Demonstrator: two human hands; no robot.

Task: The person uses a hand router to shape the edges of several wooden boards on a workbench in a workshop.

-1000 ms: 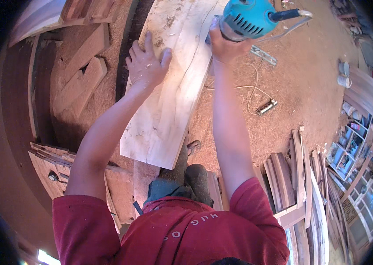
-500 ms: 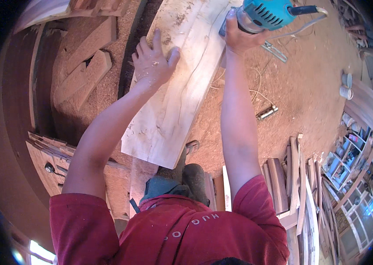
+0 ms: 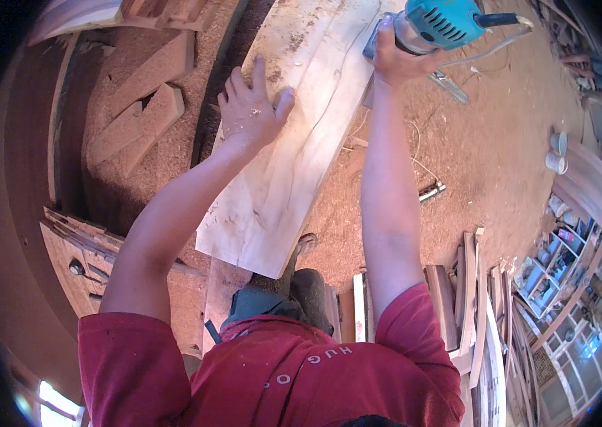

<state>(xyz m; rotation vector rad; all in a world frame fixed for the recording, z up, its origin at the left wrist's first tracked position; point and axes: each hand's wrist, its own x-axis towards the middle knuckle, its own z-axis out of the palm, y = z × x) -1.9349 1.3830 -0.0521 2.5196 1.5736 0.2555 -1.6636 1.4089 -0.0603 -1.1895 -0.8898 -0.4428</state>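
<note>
A long pale wooden board (image 3: 265,199) stretches away in front of me, with dark grain lines and shavings on its far part. My left hand (image 3: 252,114) rests on the board near its left edge, fingers and thumb spread, holding nothing. My right hand (image 3: 402,64) is wrapped round the lower body of a teal corded trim router (image 3: 447,21), at the board's right edge toward the far end. The router's base is partly hidden by my fingers, and its bit is out of sight. A dark cord (image 3: 496,20) leaves the router's top to the right.
Cut wood pieces (image 3: 148,132) lie among shavings at left. A metal bar-shaped tool (image 3: 450,87), a cable and a power strip (image 3: 431,191) lie on the dusty floor. Upright planks (image 3: 468,292) stand at lower right; white buckets (image 3: 557,153) and a compartment rack (image 3: 550,267) are farther right.
The whole view has shifted slightly. My left hand stays spread on the board, and my right hand keeps its grip on the router at nearly the same spot on the edge.
</note>
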